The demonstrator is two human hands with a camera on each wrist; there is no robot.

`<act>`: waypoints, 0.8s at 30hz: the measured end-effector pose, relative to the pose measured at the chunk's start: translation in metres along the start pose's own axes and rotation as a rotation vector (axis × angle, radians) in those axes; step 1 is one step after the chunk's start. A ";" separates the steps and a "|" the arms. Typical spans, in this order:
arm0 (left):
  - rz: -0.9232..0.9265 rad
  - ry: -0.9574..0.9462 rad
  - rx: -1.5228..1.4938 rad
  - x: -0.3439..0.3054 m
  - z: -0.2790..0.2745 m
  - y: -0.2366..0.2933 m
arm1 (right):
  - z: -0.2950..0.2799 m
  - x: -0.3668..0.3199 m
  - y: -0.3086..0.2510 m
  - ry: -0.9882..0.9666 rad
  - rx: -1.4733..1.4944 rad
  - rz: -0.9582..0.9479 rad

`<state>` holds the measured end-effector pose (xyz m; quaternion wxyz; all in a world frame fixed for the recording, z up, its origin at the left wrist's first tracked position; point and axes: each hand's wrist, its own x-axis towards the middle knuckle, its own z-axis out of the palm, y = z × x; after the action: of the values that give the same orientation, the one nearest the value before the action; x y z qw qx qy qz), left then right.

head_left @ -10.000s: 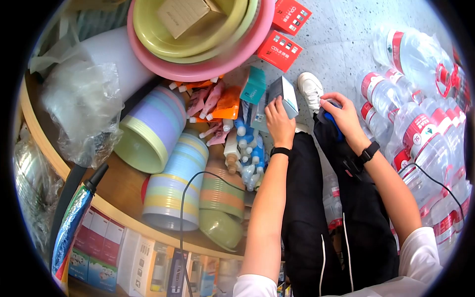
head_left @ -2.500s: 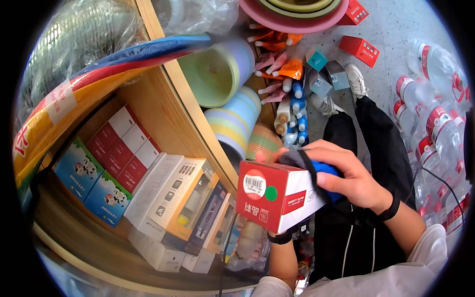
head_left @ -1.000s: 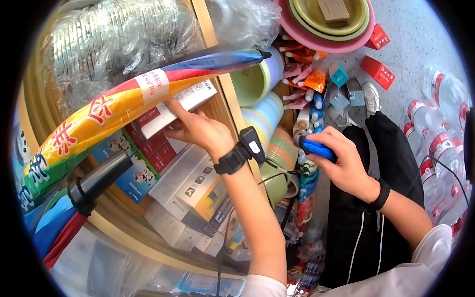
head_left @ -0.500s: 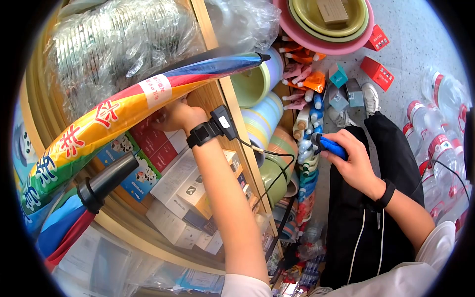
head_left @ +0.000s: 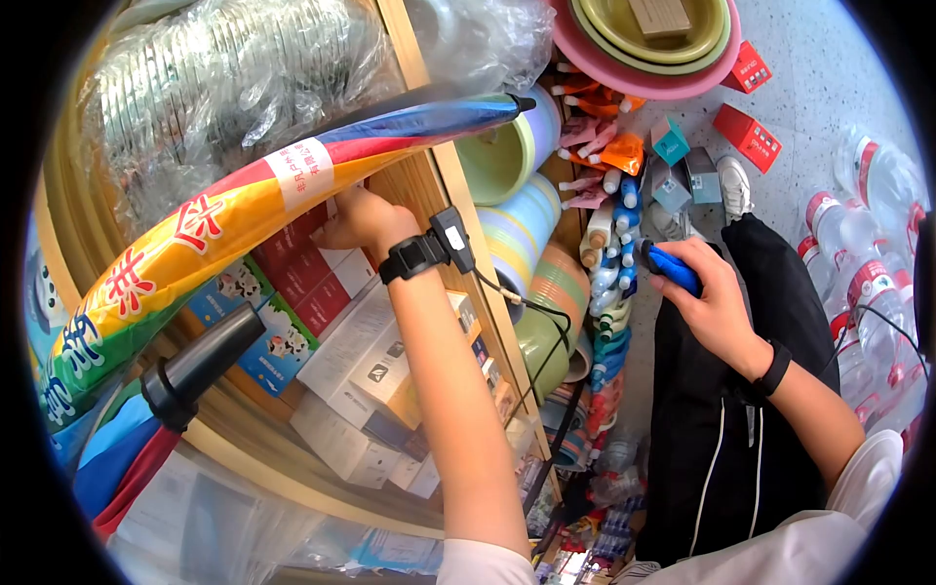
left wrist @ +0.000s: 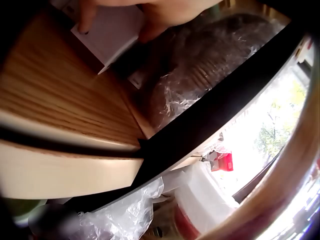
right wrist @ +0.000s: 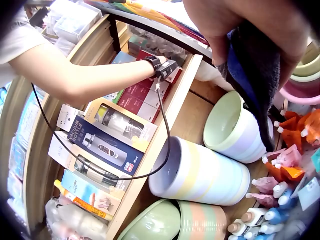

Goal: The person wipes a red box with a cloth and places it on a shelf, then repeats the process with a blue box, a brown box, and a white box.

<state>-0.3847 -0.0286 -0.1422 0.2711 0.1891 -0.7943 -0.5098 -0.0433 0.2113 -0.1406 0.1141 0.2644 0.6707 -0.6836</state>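
Observation:
My left hand [head_left: 366,222] reaches into the shelf, its fingertips partly hidden behind the colourful wrapped umbrella [head_left: 210,213]. In the left wrist view, the fingers and thumb of that hand [left wrist: 160,12] grip a white box [left wrist: 112,32] from both sides, above the wooden shelf board. Dark red and white boxes [head_left: 302,273] lie stacked beside the hand. Over the legs, my right hand [head_left: 717,297] pinches a folded blue and dark-grey cloth [head_left: 675,270]; in the right wrist view this cloth [right wrist: 252,70] hangs from the fingers.
Plastic-wrapped discs [head_left: 234,88] lie above the umbrella. White cup boxes [head_left: 361,356] sit lower on the shelf. Beyond the wooden edge [head_left: 458,195] are stacked pots [head_left: 517,229] and small bottles. A cable [right wrist: 167,130] hangs from the left wrist. Large clear bottles [head_left: 877,283] stand at right.
The red and white box was held over the lap, then carried by my left hand into the shelf, where the umbrella now hides it in the head view. My right hand has shifted slightly right.

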 end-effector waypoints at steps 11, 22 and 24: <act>-0.022 -0.190 -1.086 0.104 -0.023 -0.108 | -0.007 -0.002 0.012 0.041 -0.017 0.023; -0.118 -0.003 -0.382 0.066 0.015 -0.026 | -0.004 -0.003 0.023 0.058 -0.039 0.037; -0.272 -0.086 -1.066 0.071 0.015 -0.030 | -0.004 -0.002 0.022 0.055 -0.042 0.039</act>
<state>-0.4493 -0.0709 -0.1576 0.2285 0.1055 -0.4050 -0.8790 -0.0301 0.2130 -0.1580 0.1144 0.2939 0.6823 -0.6596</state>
